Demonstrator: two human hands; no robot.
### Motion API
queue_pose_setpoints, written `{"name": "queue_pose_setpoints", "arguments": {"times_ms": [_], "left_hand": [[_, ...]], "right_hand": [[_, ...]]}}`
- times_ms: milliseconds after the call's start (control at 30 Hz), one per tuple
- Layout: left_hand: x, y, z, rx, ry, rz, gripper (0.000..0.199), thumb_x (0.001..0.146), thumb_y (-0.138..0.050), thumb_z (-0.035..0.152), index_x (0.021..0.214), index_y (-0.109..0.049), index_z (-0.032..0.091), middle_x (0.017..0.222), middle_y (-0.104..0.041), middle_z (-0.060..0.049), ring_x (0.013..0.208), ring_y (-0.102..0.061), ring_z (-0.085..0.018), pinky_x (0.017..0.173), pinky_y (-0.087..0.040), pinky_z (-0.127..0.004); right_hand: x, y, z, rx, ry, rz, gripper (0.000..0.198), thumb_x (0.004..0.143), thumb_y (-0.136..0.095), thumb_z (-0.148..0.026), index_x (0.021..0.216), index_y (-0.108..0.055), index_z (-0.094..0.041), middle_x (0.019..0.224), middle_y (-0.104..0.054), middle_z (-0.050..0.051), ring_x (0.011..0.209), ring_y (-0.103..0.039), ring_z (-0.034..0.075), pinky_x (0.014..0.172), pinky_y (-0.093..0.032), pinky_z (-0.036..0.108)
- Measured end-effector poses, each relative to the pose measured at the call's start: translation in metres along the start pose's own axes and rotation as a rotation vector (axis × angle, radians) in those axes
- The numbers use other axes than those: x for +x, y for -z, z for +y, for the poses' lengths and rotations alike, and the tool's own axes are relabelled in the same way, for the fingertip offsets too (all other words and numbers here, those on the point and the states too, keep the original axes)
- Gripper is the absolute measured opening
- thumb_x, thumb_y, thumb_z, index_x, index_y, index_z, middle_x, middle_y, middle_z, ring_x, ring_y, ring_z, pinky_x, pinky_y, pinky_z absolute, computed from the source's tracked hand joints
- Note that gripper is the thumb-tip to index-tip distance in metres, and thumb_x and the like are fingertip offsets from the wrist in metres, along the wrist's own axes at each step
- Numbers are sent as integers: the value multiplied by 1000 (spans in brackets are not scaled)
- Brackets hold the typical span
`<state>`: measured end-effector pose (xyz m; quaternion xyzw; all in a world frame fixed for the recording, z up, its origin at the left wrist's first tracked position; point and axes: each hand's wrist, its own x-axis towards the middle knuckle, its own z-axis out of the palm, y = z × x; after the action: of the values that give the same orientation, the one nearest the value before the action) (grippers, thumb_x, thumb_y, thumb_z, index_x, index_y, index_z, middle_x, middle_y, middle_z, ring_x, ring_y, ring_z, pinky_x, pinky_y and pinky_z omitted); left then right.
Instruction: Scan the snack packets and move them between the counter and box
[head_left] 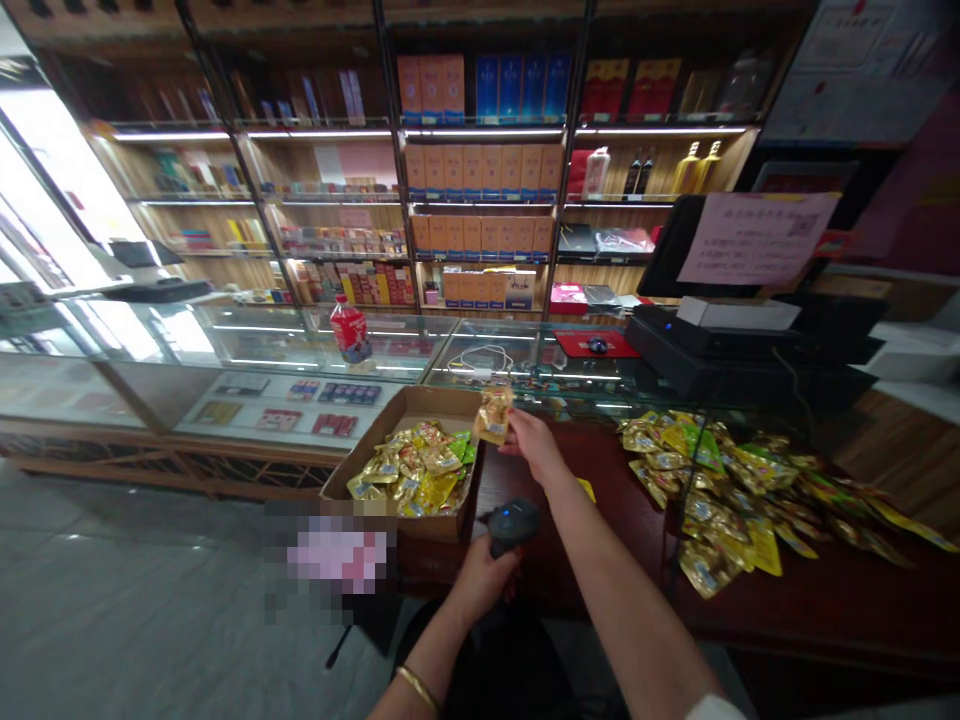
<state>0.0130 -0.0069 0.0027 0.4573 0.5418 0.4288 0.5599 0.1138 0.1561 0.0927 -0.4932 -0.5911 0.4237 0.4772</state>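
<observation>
My left hand (480, 585) is wrapped round the handle of a black barcode scanner (514, 524), low in front of me at the table's near edge. Farther forward, my right hand (531, 443) pinches a gold snack packet (494, 416) by its side, up beside the right wall of a cardboard box (424, 398). Inside that box lies a heap of gold, yellow and green packets (420, 465). A second, looser pile of similar packets (720, 490) spreads over the dark red table (600, 570) to the right. Part of a yellow packet (586, 489) shows behind my right forearm.
Behind the table runs a glass display counter (390, 370) carrying a red-labelled bottle (350, 330), a white cable (484, 358) and a mouse (598, 345) on a red pad. A monitor (675, 245) with paper on it stands right. Stocked shelves (480, 205) line the wall.
</observation>
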Motion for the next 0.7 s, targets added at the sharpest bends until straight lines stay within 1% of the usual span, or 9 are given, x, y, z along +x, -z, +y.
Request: {"name": "queue_pose_setpoints", "arguments": {"times_ms": [100,200,267,367,433,500,567,633,700], "left_hand": [[0,1,-1,7,-1,-11,29,75,-68,44,76,-59,17,55,-60,1,36,-51,-11,37,-37,-22],[-1,1,-2,16,-12,-21,29,76,-68,45,71,-58,17,53,-59,1,37,-51,-11,38,-37,-22],[-1,1,-1,17,-17,-40,30,75,-68,45,68,-58,18,52,-58,1,37,-50,-11,38,-36,-21],[-1,1,1,-10,-16,-45,25,73,-68,41,70,-59,18,53,-59,2,36,-50,-10,38,-36,-19],[-2,1,2,-22,-10,-35,22,72,-67,39,72,-59,18,54,-60,2,37,-51,-10,37,-36,-20],[-3,1,3,-8,-11,-31,20,71,-65,37,72,-59,18,53,-59,2,37,-50,-10,37,-36,-20],[-4,1,4,10,-21,-33,19,71,-64,36,72,-59,18,52,-58,1,36,-49,-11,37,-37,-21],[-6,2,5,12,-37,-41,19,71,-64,36,72,-59,18,53,-59,1,37,-50,-11,37,-37,-21],[-8,2,6,6,-53,-54,21,73,-66,37,72,-60,17,55,-59,1,38,-50,-11,38,-37,-22]], "right_hand": [[13,3,-4,-191,21,-95,47,99,-48,-43,140,-64,-26,126,-76,5,107,-75,23,86,-63,39],[1,42,22,-386,-5,-103,47,91,-59,-25,138,-66,-22,139,-70,9,131,-63,25,115,-45,43],[-12,74,43,-530,-39,-144,53,84,-65,-17,136,-67,-20,146,-65,10,140,-55,26,122,-35,42],[-30,109,64,-690,-75,-242,60,78,-70,-15,138,-66,-18,146,-64,12,137,-58,26,118,-39,38],[-38,119,69,-770,-67,-284,63,76,-75,-18,138,-66,-21,144,-65,12,134,-60,27,113,-42,37],[-44,121,71,-840,-50,-280,65,73,-80,-22,136,-67,-23,139,-68,12,133,-60,30,110,-43,41],[-51,118,73,-894,-35,-252,57,74,-80,-26,130,-70,-23,132,-70,13,128,-61,34,106,-44,44],[-60,113,78,-896,-11,-206,45,82,-74,-33,125,-71,-24,127,-70,12,121,-65,32,101,-46,41],[-71,107,87,-812,23,-123,40,90,-65,-40,128,-68,-26,128,-70,10,117,-67,27,99,-49,37]]}}
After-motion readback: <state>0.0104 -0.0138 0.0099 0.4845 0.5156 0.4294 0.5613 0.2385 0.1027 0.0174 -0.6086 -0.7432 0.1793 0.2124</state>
